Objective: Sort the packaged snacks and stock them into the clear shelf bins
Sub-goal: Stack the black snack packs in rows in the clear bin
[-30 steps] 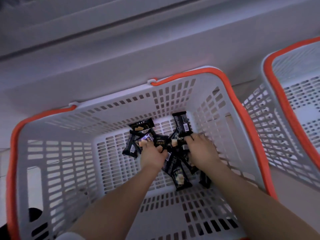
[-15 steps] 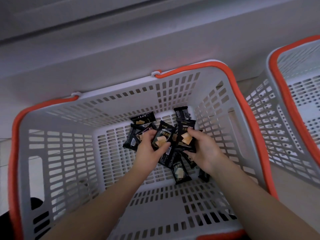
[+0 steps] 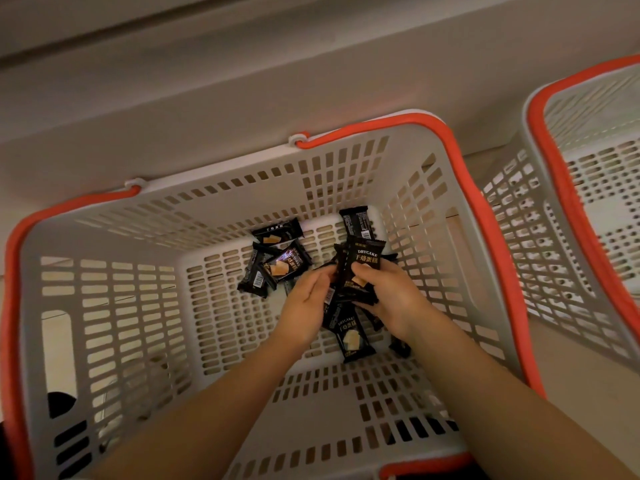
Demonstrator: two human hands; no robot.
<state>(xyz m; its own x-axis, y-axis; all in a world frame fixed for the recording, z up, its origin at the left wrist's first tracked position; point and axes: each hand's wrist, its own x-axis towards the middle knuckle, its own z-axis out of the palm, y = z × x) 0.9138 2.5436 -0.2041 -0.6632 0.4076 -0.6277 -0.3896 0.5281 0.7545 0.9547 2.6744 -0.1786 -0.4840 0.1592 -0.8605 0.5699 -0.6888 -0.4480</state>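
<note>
- Grey slotted basket (image 3: 114, 306), orange rim, second basket (image 3: 588, 188) beside it.
- Right hand (image 3: 391, 299) fingers curled round DRYCAKE packs (image 3: 363, 268).
- Left hand (image 3: 306, 301) fingers pinching pack edge.
- Loose packs (image 3: 277, 265) on basket floor.

Head camera, looking steeply down into a basket

One wide-angle view only, worn on the head, aimed forward and down from close above the grey basket (image 3: 114, 306), whose orange rim bows with the lens. Both forearms enter from the bottom edge. A second basket (image 3: 588, 202) is cut off at the right edge; a pale ledge crosses the top.
</note>
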